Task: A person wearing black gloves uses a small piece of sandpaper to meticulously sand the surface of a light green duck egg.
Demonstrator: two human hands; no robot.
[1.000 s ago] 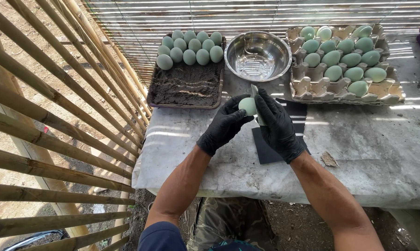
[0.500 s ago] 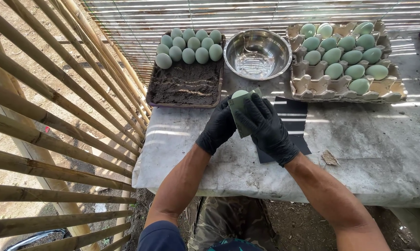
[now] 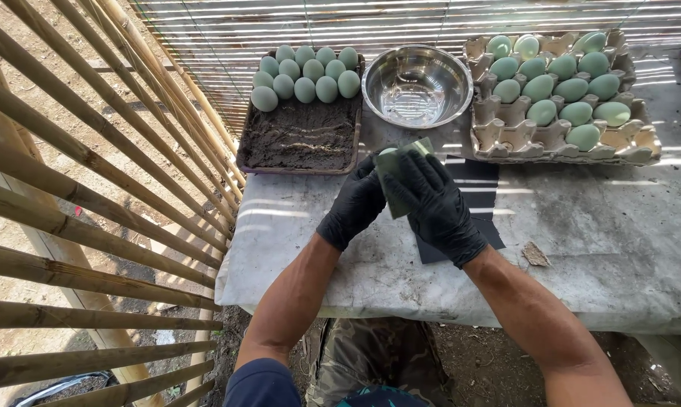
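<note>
A: What is carried at the far edge of the bench [image 3: 597, 249]?

B: Three containers are set in a row there. Toward the far left corner a dark rectangular tray [image 3: 299, 139] is placed, filled with dark soil, and pale green eggs [image 3: 306, 75] are lined up in its far half. Beside it a round steel bowl [image 3: 417, 84] is seen. Toward the far right a grey-brown pulp egg carton [image 3: 563, 139] is laid, with more green eggs [image 3: 559, 83] seated in its cups. No label can be made out on any of them.

A: And what is held?

B: A pale green egg [image 3: 388, 153] is held just in front of the bowl, above the bench and not resting on it. It is wrapped in a green sheet [image 3: 398, 188], so only its top is shown.

A: How are the fingers set?

B: Both hands are gloved in black. The left hand [image 3: 353, 203] is clenched around the egg from the left, and the right hand [image 3: 435, 205] is pressed over the sheet, its fingers [image 3: 408, 172] grasping sheet and egg together.

A: Which way is the egg pointed?

B: Its uncovered end is turned toward the far edge; the long axis cannot be told, since most of it is hidden.

A: Anything under the hands?

B: Dark sheets [image 3: 472, 203] are laid flat on the bench beneath the right hand.
</note>
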